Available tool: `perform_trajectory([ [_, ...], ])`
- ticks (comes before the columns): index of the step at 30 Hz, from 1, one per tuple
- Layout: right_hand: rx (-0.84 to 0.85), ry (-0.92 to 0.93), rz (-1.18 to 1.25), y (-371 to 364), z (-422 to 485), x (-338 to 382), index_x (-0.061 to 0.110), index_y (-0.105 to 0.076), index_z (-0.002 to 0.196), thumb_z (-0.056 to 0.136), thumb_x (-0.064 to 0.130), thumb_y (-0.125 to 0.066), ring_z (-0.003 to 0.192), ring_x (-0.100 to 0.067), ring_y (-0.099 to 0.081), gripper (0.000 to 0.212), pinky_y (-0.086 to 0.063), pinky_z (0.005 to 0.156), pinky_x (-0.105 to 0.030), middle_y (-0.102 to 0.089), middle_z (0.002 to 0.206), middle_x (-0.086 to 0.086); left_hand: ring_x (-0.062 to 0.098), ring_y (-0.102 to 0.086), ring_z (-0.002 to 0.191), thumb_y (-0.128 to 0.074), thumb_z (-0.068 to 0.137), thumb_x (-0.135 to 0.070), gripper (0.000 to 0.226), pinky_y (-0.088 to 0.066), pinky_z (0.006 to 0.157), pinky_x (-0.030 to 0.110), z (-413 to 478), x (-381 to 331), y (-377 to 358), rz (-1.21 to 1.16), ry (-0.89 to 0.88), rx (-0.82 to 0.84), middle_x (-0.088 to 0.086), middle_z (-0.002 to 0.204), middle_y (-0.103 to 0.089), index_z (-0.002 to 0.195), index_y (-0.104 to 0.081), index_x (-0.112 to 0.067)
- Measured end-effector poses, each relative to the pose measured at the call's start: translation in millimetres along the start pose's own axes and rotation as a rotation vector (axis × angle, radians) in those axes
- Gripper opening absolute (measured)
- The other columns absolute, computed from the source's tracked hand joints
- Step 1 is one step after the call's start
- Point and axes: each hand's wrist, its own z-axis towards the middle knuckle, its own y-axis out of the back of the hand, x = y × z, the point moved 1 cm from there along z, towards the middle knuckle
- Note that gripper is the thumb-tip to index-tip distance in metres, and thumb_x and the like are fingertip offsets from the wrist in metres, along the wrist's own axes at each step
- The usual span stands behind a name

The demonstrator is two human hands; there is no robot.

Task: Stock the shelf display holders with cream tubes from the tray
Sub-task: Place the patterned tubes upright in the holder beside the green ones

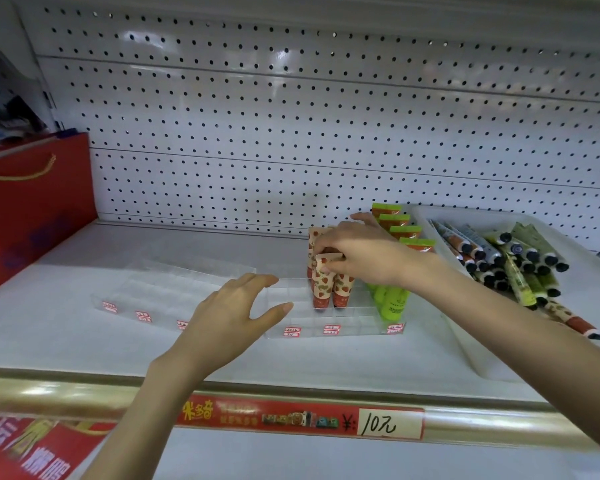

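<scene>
Right hand [368,252] pinching strawberry tube [322,285], rear tubes [314,239] partly hidden (print blurred)

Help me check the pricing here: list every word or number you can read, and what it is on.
"10元": handwritten on the white price slip in the shelf's front rail.
"米多奇" and "¥:": on the red printed rail strip; its smaller text is blurred.
Small red-and-white stickers on the clear plastic display holder: too small to read.
Print on the strawberry-patterned cream tubes and green cream tubes: blurred.
</scene>
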Motion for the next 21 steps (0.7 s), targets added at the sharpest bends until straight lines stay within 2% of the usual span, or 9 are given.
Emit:
perform_trajectory([
  [7,-0.025,-0.018,0.014,4,-3,4,0.022,-0.06,0.109,0.092,0.028,-0.054,0.104,-0.009,-0.049,0.018,-0.009,0.109,-0.036,-0.06,0.103,0.01,0.006,-0.04,0.127,-0.041,0.087,-0.06,0.054,-0.037,0.1,0.031,-4,1,4,0.003,-0.013,-0.006,-0.017,0.139,-0.043,0.134,-0.041,-0.035],
  [11,-0.058,-0.036,0.017,12,-7,6,0.025,-0.059,0.11,0.093,0.029,-0.054,0.11,-0.01,-0.048,0.019,-0.01,0.111,-0.037,-0.06,0.11,0.01,0.005,-0.041,0.125,-0.041,0.087,-0.06,0.054,-0.037,0.099,0.029,-7,-1,8,0.006,-0.028,-0.006,-0.018,0.139,-0.043,0.134,-0.041,-0.035],
  [13,-0.092,-0.053,0.029,21,-11,7,0.026,-0.058,0.112,0.093,0.033,-0.052,0.112,-0.011,-0.047,0.021,-0.016,0.11,-0.037,-0.058,0.117,0.009,0.005,-0.04,0.125,-0.041,0.087,-0.06,0.053,-0.036,0.099,0.028,-9,-2,13,0.02,-0.045,-0.011,-0.018,0.139,-0.042,0.134,-0.04,-0.034],
  [16,-0.182,-0.087,0.05,36,-23,5,0.026,-0.055,0.121,0.093,0.041,-0.05,0.116,-0.015,-0.047,0.031,-0.028,0.101,-0.033,-0.052,0.129,0.007,0.007,-0.041,0.125,-0.04,0.088,-0.058,0.054,-0.036,0.099,0.028,-10,-9,21,0.049,-0.093,-0.033,-0.016,0.139,-0.043,0.135,-0.04,-0.032],
  [21,-0.205,-0.214,-0.001,49,-67,-1,0.023,-0.037,0.141,0.092,0.053,-0.042,0.132,-0.018,-0.038,0.058,-0.031,0.109,-0.039,-0.036,0.146,0.004,0.01,-0.031,0.133,-0.038,0.09,-0.057,0.06,-0.028,0.106,0.031,-4,-31,34,0.149,-0.208,-0.046,-0.011,0.147,-0.033,0.142,-0.03,-0.029],
])
